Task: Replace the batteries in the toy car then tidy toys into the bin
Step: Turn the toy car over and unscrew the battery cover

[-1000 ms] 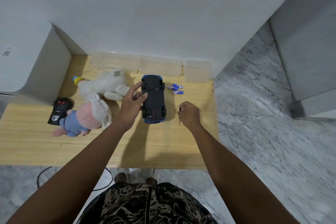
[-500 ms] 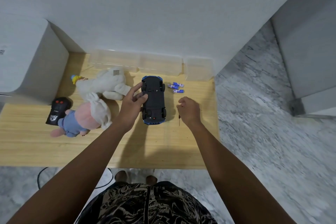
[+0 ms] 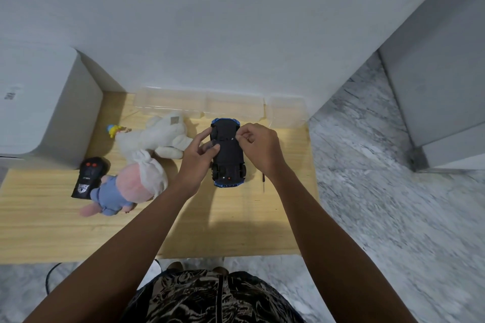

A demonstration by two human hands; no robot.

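The blue toy car (image 3: 227, 157) lies upside down on the wooden table (image 3: 231, 223), its black underside facing up. My left hand (image 3: 197, 157) holds its left flank, the thumb on the underside. From the right, my right hand (image 3: 259, 145) reaches over the car, and its thumb and forefinger pinch at the underside near the far wheels. The small piece between those fingertips is too small to make out. A thin screwdriver (image 3: 263, 183) lies on the table beside my right wrist. My right hand hides the loose batteries.
A long clear plastic bin (image 3: 199, 103) and a small clear tub (image 3: 287, 110) stand against the wall. Left of the car lie a white plush (image 3: 160, 136), a pink and blue plush (image 3: 123, 189), a black remote (image 3: 89, 178) and a small yellow toy (image 3: 114, 129).
My right hand has let go of the screwdriver, which now lies on the table, and moved up and left onto the car's underside. My left hand stays on the car.
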